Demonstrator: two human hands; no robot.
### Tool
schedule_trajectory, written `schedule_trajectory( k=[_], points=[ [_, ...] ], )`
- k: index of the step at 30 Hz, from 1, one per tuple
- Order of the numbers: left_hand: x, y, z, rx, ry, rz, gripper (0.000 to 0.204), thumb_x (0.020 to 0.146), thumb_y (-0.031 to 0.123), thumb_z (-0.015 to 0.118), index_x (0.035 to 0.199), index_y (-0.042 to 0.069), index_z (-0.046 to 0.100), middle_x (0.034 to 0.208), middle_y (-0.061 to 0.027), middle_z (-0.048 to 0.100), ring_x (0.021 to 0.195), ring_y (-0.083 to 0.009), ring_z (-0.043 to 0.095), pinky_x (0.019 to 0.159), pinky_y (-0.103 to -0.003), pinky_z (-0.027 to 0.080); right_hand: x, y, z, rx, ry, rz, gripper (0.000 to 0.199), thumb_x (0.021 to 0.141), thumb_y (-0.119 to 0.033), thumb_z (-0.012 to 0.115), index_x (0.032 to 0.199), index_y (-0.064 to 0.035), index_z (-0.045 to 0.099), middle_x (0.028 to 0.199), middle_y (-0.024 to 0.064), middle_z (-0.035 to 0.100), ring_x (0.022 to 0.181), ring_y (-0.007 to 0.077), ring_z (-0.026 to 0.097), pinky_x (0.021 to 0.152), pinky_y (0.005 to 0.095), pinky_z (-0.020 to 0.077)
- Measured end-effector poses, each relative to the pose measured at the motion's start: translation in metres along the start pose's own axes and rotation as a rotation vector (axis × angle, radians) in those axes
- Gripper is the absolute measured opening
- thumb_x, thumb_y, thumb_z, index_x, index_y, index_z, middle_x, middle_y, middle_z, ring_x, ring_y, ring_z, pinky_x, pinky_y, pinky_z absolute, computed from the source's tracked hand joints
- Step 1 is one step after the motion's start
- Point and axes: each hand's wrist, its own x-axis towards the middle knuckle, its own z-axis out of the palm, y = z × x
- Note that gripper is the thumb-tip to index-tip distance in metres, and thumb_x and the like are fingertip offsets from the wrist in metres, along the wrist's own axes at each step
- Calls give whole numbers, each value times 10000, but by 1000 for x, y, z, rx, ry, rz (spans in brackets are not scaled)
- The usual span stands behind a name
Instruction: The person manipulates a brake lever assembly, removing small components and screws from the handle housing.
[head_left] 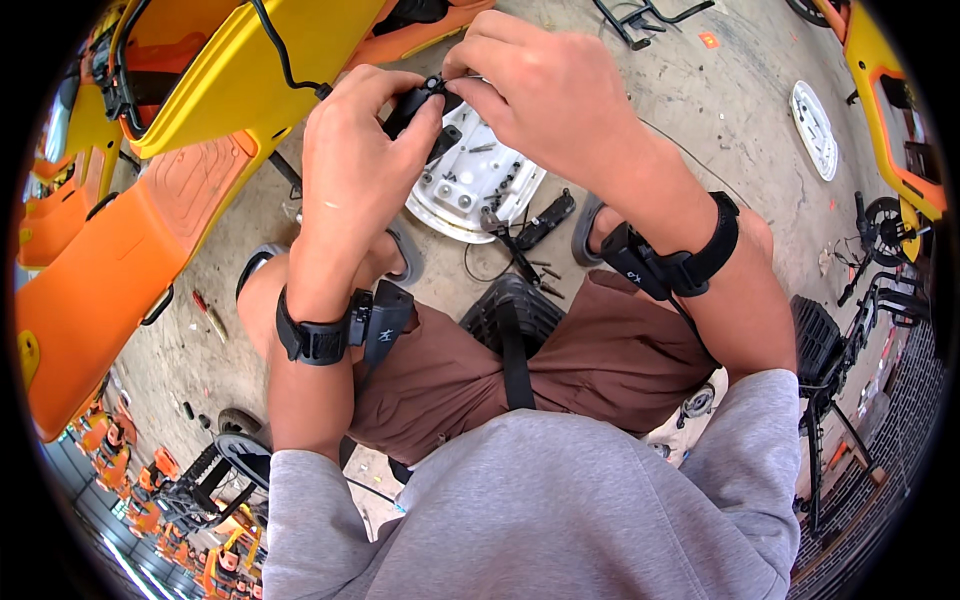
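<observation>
My left hand is closed round a small black plastic part with a round knob at its top, thumb on the near side. My right hand is in a pinch at the right end of that part; whatever lies between its fingertips is too small to make out. Beneath both hands, a white plastic tray-like cover rests on the floor with screws and small dark pieces in it. A black bracket-like part lies at the cover's near right edge.
A yellow body panel with a black cable stands at the far left, an orange panel below it. On the floor lie a red-handled tool and a white oval cover. Dark frame parts stand at right.
</observation>
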Motion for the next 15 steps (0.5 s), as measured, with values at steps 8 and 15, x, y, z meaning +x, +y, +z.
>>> schedule_trajectory(
  k=[8,15],
  points=[
    [-1,0,0,-20,1,-14,200,782,146,700,906,-10,683,823,-150,637,747,-307,609,692,-364,489,2,-2,-3,38,-78,76,60,798,-109,676,845,-76,659,807,30,603,650,259,613,551,345,483],
    [-2,5,2,-31,81,-20,193,779,116,710,921,-7,671,820,-144,629,718,-299,617,664,-347,499,5,-10,-6,291,-82,312,104,802,-94,678,874,-19,674,833,95,637,699,261,637,616,344,505]
  ],
)
